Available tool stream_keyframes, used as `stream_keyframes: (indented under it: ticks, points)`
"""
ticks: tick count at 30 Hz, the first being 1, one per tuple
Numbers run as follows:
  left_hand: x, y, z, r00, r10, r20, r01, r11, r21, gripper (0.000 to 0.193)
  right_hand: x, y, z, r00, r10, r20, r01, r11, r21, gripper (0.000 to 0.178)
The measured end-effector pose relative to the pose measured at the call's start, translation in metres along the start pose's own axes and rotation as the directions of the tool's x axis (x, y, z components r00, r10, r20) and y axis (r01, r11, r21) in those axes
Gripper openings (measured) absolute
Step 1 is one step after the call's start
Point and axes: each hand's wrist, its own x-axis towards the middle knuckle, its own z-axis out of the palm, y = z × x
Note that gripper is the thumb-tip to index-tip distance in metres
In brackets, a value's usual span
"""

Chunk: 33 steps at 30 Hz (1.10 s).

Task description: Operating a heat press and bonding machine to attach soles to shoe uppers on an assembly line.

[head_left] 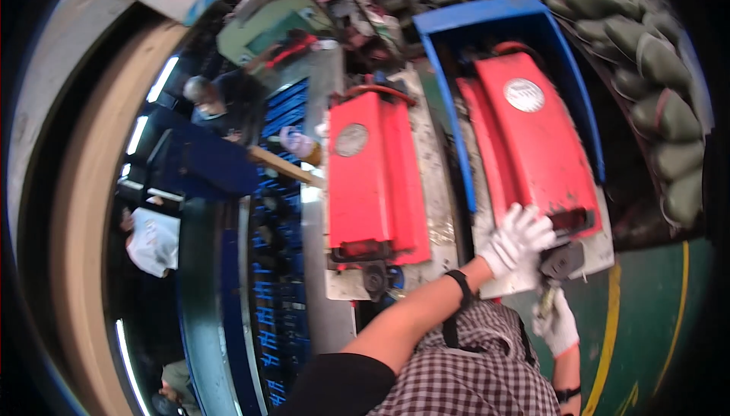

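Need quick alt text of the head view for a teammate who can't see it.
White-gloved left hand at the near end of the right red machine, white-gloved right hand just below a dark fitting there. Another red machine stands to the left.

Red casing [541, 131] (white-labelled), long, on pale board [511, 284]

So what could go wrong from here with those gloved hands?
The left hand lies close to the dark opening in the red housing, so it could get pinched if something there moves. The right hand, near the dark metal part, might slip or get caught.
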Motion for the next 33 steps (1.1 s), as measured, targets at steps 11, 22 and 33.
stream_keyframes:
  ticks: [11,22,33]
  points:
    - [-0.005,0.003,0.006,0.983,-0.052,-0.174,0.024,0.987,-0.157,0.053,0.067,-0.082,-0.058,0.468,-0.863,-0.191,0.495,0.434,-0.753,0.043]
    - [0.003,0.008,-0.026,0.994,-0.107,0.006,0.106,0.969,-0.224,0.048,0.071,-0.092,-0.012,0.393,-0.914,0.099,-0.003,-0.109,-0.994,0.033]
    - [-0.188,-0.02,-0.224,0.684,-0.696,-0.22,0.713,0.702,-0.004,0.032,0.07,-0.11,-0.017,0.22,-0.812,0.54,0.289,-0.475,-0.831,0.028]
